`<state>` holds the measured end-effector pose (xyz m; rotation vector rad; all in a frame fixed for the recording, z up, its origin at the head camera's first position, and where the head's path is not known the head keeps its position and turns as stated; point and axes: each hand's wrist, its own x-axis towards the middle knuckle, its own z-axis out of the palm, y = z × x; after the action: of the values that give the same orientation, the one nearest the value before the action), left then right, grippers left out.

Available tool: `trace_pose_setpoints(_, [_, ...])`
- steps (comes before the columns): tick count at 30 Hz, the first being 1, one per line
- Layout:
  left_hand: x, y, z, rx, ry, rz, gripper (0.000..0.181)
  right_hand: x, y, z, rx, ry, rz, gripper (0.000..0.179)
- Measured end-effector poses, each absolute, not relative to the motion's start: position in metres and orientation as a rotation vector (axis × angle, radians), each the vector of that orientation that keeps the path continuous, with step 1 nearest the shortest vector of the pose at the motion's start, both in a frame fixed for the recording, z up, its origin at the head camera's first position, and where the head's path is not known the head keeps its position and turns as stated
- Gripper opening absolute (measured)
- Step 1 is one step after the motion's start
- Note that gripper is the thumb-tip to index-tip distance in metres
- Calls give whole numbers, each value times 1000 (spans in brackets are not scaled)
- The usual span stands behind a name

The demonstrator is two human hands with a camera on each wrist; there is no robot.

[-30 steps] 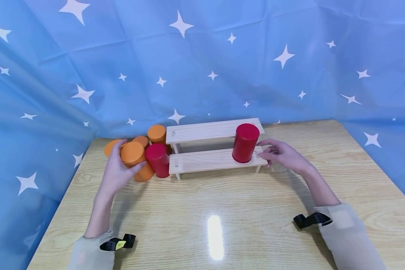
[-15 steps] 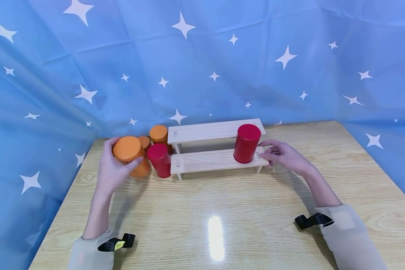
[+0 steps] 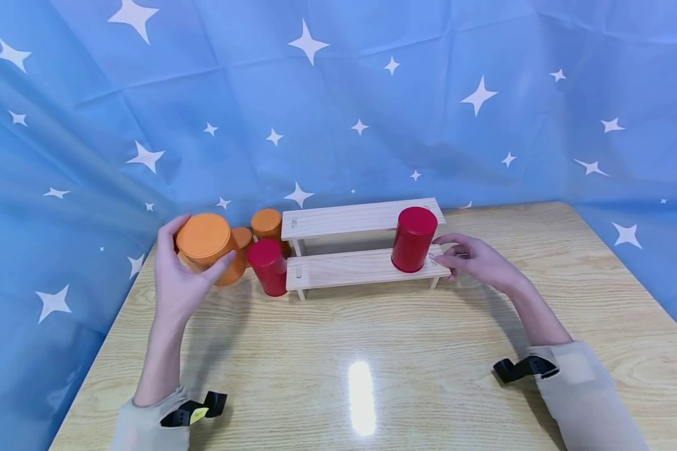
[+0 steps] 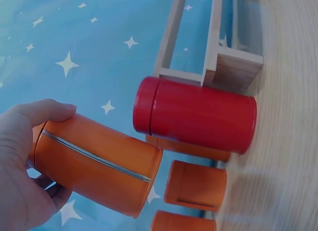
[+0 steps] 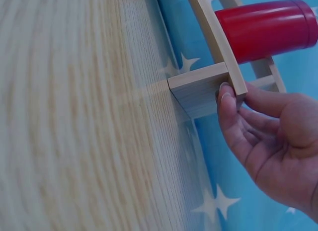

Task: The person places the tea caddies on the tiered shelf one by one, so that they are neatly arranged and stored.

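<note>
My left hand point(image 3: 180, 279) grips a large orange canister point(image 4: 97, 164) near its lid end, fingers and thumb round its sides. The left wrist view shows it tilted and raised, with a silvery seam down its wall. A red canister point(image 3: 267, 268) stands to its right, beside the two-tier wooden shelf point(image 3: 344, 268). My right hand point(image 3: 476, 260) pinches the right end of the lower board, thumb above and fingers below, as the right wrist view point(image 5: 278, 136) shows. Next to that hand, another red canister point(image 3: 413, 241) stands upright on the lower tier.
Smaller orange canisters, one short point(image 3: 241, 239) and one taller point(image 3: 266, 224), stand behind the left red canister. A further orange one point(image 4: 184, 222) is partly cut off in the left wrist view. A blue star-patterned cloth point(image 3: 338, 94) hangs behind the wooden table point(image 3: 293, 363).
My left hand has lifted the large orange canister and moved it up and left, away from the left red canister. The right hand keeps its hold on the shelf end.
</note>
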<state>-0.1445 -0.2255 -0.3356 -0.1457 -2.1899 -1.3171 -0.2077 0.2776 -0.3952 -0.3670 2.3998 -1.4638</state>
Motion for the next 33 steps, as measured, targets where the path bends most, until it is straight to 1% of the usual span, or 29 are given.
trace_pose_setpoints(9, [-138, -211, -326, -264, -2142, -1317, 81, -208, 278, -395, -368, 2399, -1465, 50])
trace_pose_setpoints(23, [-135, -194, -313, -342, -2088, -1270, 82, -207, 278, -395, -367, 2396, -1464, 51])
trace_pose_setpoints(33, [-132, -177, -307, -407, -2049, -1460, 82, -206, 277, -394, -361, 2394, -1465, 52])
